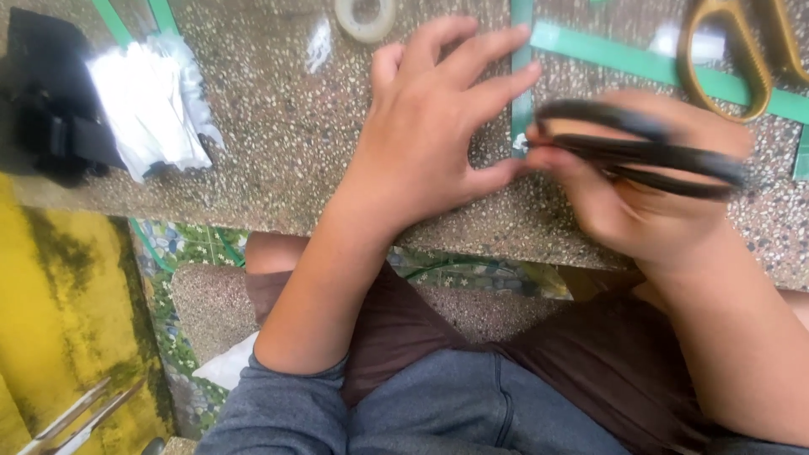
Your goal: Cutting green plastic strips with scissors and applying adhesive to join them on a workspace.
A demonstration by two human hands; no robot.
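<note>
The left hand (430, 135) lay on the stone table (278, 143), fingers spread and slightly curled, thumb and forefinger tips pressing down beside the near end of a green strip (522, 101). That strip ran away from the person, from just beside the thumb to the far edge of the view, and met a second green strip (624, 59) that crossed the table toward the right.

The right hand (640, 202) was blurred. It was closed around black scissors (649, 152), whose blades pointed left and reached the near end of the strip, close to the left thumb. Whether the blades were open or shut could not be told through the blur.

At the far right lay gold-handled scissors (742, 50), partly over the crossing strip. A tape roll (365, 17) sat at the far edge, above the left hand. To the far left, a pile of white paper pieces (152, 109) lay against a black object (50, 93). Below the table's near edge were the person's dark shorts (590, 354) and grey sleeve (286, 413).
</note>
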